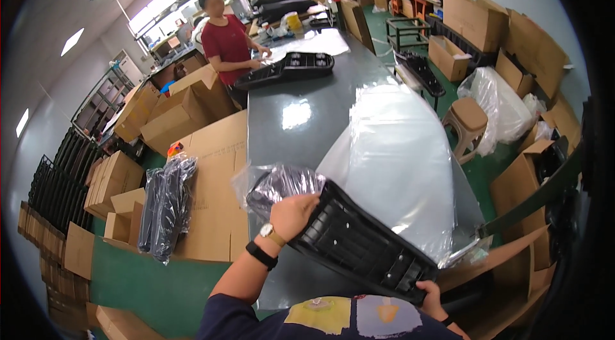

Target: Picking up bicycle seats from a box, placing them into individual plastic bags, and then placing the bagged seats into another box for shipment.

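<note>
A long black moulded panel (365,244), shaped like a seat base with a ribbed underside, lies slantwise in front of me at the table's near side. My left hand (295,217) is closed on its upper left end, where a clear plastic bag (272,186) covers the tip. At the lower right end my right hand (432,296) grips the edge, its thumb on top. Beyond the panel lies a stack of clear plastic bags (400,154) on the grey table (288,141).
Another person (224,45) in a red shirt stands at the table's far left by a similar black panel (291,69). Bagged black parts (168,205) rest on cardboard (214,192) to the left. A brown stool (466,119) and open boxes (522,257) stand at right.
</note>
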Tool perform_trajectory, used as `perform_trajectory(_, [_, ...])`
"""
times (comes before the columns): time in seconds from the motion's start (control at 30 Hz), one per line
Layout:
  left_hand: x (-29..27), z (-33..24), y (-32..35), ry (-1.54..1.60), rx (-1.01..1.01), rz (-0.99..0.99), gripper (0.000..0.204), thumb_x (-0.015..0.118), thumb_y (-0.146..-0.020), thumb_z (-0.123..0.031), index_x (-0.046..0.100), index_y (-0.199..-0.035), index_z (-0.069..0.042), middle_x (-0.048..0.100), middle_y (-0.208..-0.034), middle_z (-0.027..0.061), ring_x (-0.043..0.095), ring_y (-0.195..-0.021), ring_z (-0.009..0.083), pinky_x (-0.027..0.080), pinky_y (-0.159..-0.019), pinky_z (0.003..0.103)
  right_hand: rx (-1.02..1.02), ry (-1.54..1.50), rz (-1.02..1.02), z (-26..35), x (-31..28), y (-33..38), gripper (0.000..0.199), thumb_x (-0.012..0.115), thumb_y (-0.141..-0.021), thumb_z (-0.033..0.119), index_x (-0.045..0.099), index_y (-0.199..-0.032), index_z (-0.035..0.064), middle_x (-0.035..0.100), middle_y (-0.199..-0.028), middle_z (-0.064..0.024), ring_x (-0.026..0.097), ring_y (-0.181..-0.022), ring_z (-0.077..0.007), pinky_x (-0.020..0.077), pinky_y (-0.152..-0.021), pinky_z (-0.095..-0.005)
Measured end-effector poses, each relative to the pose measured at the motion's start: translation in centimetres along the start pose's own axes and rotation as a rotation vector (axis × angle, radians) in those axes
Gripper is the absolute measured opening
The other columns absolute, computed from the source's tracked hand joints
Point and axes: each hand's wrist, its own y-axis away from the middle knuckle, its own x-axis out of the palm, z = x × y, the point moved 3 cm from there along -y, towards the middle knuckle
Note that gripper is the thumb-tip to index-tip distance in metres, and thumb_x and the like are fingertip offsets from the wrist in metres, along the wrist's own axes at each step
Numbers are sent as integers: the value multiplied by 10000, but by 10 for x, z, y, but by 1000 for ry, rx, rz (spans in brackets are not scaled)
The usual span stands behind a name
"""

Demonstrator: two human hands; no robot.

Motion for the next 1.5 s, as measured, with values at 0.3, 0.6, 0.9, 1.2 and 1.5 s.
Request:
perform_trajectory(0.3, [-29,-11,38,60,-95,-40,193,612,-873,-235,692,-1008,-124,661,-758,132,637,-674,316,514,-593,365,-152,259,80,-13,1,-16,569,533,-701,73,493,-1261,-14,601,-1180,-140,594,-1067,-266,453,-965,-383])
perform_trajectory(0.6, [-41,-24,25,478,-209,-305,195,566,-913,-155,666,-1072,-101,669,-851,150,662,-709,257,512,-635,326,-665,518,306,-10,95,-19,743,584,-646,21,385,-1361,1,542,-1255,-120,518,-1179,-240,370,-1044,-394])
perform_trajectory(0.9, [-6,-78,49,486,-68,-124,235,578,-899,-168,651,-1107,-88,671,-877,154,654,-774,321,522,-661,348,-157,240,333,-36,96,-45,617,533,-742,-7,403,-1345,-4,554,-1247,-155,578,-1107,-263,481,-962,-389])
perform_trajectory(1.2, [13,-119,46,568,-50,-33,273,586,-872,-182,625,-1130,-102,654,-801,153,626,-721,343,499,-613,412,-4,378,483,-71,91,-86,496,641,-822,79,463,-1283,43,574,-1153,-74,597,-1009,-202,497,-876,-322])
perform_trajectory(1.5, [24,-98,77,498,-108,89,375,605,-851,-202,595,-1219,-130,659,-815,128,633,-703,317,506,-622,363,432,561,491,-47,96,-96,488,679,-777,1,459,-1210,50,565,-1066,-67,603,-925,-170,530,-724,-283])
